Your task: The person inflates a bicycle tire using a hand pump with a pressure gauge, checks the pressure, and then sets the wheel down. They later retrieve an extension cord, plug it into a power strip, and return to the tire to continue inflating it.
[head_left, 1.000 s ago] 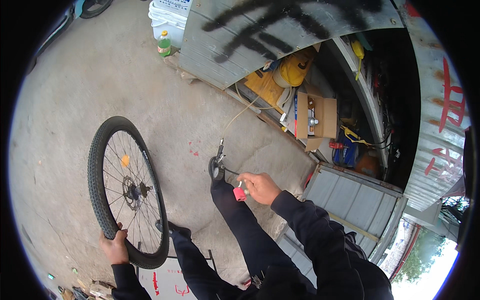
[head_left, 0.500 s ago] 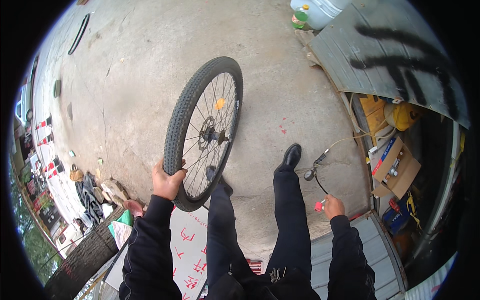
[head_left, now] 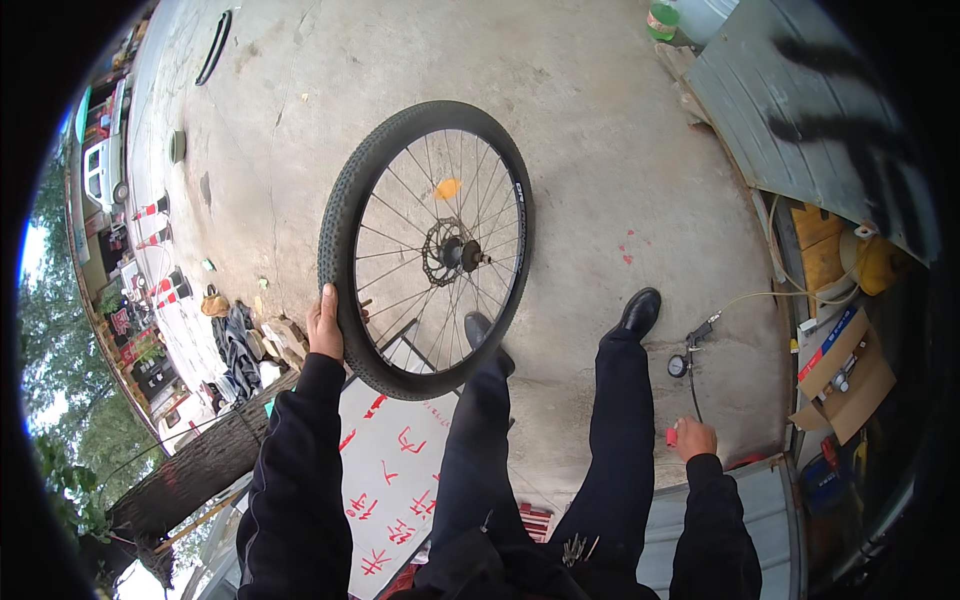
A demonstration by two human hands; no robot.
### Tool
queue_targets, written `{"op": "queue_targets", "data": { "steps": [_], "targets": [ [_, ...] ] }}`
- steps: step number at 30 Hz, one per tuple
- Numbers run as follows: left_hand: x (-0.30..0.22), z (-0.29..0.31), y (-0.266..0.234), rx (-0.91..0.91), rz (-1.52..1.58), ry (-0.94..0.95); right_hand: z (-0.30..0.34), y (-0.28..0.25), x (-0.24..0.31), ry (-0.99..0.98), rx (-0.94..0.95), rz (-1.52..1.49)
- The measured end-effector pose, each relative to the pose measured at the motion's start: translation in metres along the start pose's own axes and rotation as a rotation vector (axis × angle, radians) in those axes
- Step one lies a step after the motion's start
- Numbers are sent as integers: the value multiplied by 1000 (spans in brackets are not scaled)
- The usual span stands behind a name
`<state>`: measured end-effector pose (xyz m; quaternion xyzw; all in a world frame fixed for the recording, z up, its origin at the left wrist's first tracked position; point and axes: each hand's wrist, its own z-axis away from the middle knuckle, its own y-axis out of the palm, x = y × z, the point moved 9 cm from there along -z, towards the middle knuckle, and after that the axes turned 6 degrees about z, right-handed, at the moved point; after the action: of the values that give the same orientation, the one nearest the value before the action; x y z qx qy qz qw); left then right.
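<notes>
My left hand (head_left: 325, 325) grips the bicycle wheel (head_left: 337, 220) by the near left side of its knobby black tyre, holding it up tilted. Spokes, a disc-brake rotor (head_left: 440, 253) and an orange reflector (head_left: 447, 188) show on the wheel's face. My right hand (head_left: 697, 439) is closed on a small red hose end (head_left: 672, 437), partly hidden by the fingers. From there a black hose (head_left: 697, 400) runs up to the round-gauged tyre inflator (head_left: 678, 366) on the ground, off to the right of my right shoe (head_left: 641, 312).
A yellowish air line (head_left: 760, 294) leads from the inflator toward an open cardboard box (head_left: 848, 385) of parts on the right. Below the wheel lies a white board (head_left: 385, 490) with red writing. A tree trunk (head_left: 200, 465) and dark cloth (head_left: 238, 350) are at left. A loose tyre (head_left: 214, 48) lies far off.
The wheel has turned so more of its face shows, and my left hand sits lower against its side. The whole view has swung, shifting the ground things rightward. My right hand keeps the red hose end.
</notes>
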<state>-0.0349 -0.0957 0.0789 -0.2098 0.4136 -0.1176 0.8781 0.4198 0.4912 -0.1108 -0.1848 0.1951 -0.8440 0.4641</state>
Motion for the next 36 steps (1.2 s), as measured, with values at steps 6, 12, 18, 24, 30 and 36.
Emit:
{"op": "queue_targets", "data": {
  "steps": [6, 12, 18, 24, 30, 36],
  "targets": [
    [-1, -9, -4, -81, 120, 8, -9, 22, -30, 24, 53, -207],
    [11, -32, -29, -141, 166, -25, -18, -30, -7, 120, -73, -69],
    [2, -72, -7, 125, 389, -90, 10, -97, 153, 149, -215, -145],
    [-37, -134, -25, 320, 207, -122, 58, -125, 415, 59, -69, -520],
    [-58, -186, -164, 219, 313, -67, 82, -187, 614, -159, -78, -523],
    [-126, -261, -334, 37, 216, 108, 50, -239, 644, -179, -311, -413]
  ]
}}
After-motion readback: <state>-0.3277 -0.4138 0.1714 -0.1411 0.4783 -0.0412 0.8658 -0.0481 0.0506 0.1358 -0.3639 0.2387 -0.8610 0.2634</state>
